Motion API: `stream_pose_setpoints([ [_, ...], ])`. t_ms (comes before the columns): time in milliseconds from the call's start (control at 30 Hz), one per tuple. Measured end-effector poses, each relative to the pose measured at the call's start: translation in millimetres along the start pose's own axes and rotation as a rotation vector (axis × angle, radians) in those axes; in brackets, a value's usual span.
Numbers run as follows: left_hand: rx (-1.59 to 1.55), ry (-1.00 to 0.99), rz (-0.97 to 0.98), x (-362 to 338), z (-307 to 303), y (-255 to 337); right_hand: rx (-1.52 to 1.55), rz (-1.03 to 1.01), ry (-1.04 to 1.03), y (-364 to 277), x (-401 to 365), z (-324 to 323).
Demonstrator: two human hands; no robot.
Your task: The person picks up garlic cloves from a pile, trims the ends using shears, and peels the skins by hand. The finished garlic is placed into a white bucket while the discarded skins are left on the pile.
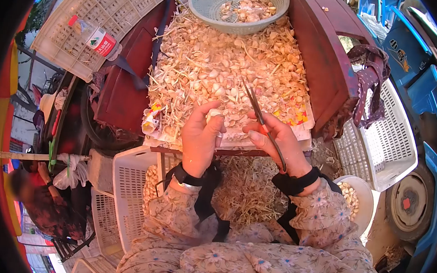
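Note:
My left hand [199, 137] is closed around a pale garlic bulb [213, 115], pinched between thumb and fingers; part of it is hidden. In my right hand [285, 143] is a pair of scissors [256, 107], its dark blades pointing up and away and a handle lying across the palm. The blades are apart from the garlic. Both hands are above the near edge of a board covered by a thick heap of garlic cloves, stalks and skins [217, 80]. Beyond the heap, a grey-green colander [199, 14] holds more peeled-looking garlic pieces.
Dark red wooden sides [330, 58] flank the heap. White plastic crates stand left [125, 196] and right [393, 133]. A white bucket [368, 203] with garlic is near my right side. A bottle [96, 39] lies on an upper-left crate. Another person [54, 206] sits at left.

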State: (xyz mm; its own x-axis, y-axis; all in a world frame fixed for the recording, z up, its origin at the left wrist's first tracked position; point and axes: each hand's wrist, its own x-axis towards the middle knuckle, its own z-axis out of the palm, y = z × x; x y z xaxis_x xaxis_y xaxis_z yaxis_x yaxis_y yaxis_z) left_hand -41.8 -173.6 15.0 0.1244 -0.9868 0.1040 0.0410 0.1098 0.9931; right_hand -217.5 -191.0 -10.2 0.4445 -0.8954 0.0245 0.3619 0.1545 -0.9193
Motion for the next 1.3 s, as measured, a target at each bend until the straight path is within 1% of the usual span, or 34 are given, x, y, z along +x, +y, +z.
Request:
stream_pose_setpoints([
  [33,0.083,-0.081,-0.027,-3.9,-1.5,4.2,0.084,0.002,0.037,-6.2,-3.3,2.4],
  [67,0.153,-0.121,-0.087,-9.1,-0.8,9.1,0.098,0.024,0.015,-9.2,-4.0,2.8],
  [100,0.231,-0.191,-0.053,-13.4,-0.3,9.7,0.192,-0.013,-0.017,-6.1,-4.6,6.8],
  [167,0.382,-0.325,0.02,-21.5,-1.9,9.2,0.268,-0.006,-0.108,-7.4,-10.9,13.3],
  [267,0.435,-0.416,0.06,-35.7,-8.1,17.8,0.146,-0.033,-0.157,-3.2,-19.2,20.6],
  [367,0.41,-0.449,0.081,-53.4,-14.3,24.3,0.158,0.059,-0.136,-8.5,-34.3,35.2],
  [400,0.383,-0.466,0.079,-60.7,-15.4,25.3,0.112,0.06,-0.086,-7.5,-41.4,40.0],
  [500,0.174,-0.445,-0.084,-87.3,-13.6,31.6,0.133,0.031,-0.053,-10.0,-65.0,58.0],
  [533,0.086,-0.452,-0.174,-97.1,-15.9,32.7,0.082,0.011,-0.02,-6.3,-72.6,61.6],
  [567,-0.002,-0.464,-0.269,-106.0,-18.1,33.8,0.085,0.038,-0.014,-5.4,-79.6,64.1],
  [600,-0.006,-0.477,-0.341,-112.6,-20.2,38.3,0.087,0.064,-0.005,-5.3,-86.7,66.3],
  [733,-0.325,-0.509,-0.434,-138.7,-29.6,35.5,0.189,0.112,0.05,-2.4,-112.5,80.7],
  [800,-0.37,-0.493,-0.385,-149.8,-29.3,39.4,0.221,0.12,0.03,1.4,-118.2,85.8],
  [833,-0.388,-0.484,-0.358,-154.0,-30.8,41.9,0.179,0.132,0.03,1.1,-121.7,89.6],
  [900,-0.304,-0.483,-0.382,-159.2,-40.2,45.2,0.097,0.159,0.023,-2.1,-127.4,101.1],
  [1033,-0.186,-0.512,-0.384,-174.8,-50.1,46.6,0.089,0.225,-0.02,0.3,-136.8,111.5],
  [1133,-0.063,-0.46,-0.359,-189.8,-52.2,37.9,0.025,0.229,-0.026,4.8,-146.3,112.6],
  [1233,-0.129,-0.346,-0.225,-204.4,-47.7,24.0,0.025,0.192,0.024,7.4,-153.3,118.1],
  [1300,-0.157,-0.328,-0.194,-208.3,-46.3,22.8,0.07,0.167,0.066,9.4,-155.8,123.3],
])
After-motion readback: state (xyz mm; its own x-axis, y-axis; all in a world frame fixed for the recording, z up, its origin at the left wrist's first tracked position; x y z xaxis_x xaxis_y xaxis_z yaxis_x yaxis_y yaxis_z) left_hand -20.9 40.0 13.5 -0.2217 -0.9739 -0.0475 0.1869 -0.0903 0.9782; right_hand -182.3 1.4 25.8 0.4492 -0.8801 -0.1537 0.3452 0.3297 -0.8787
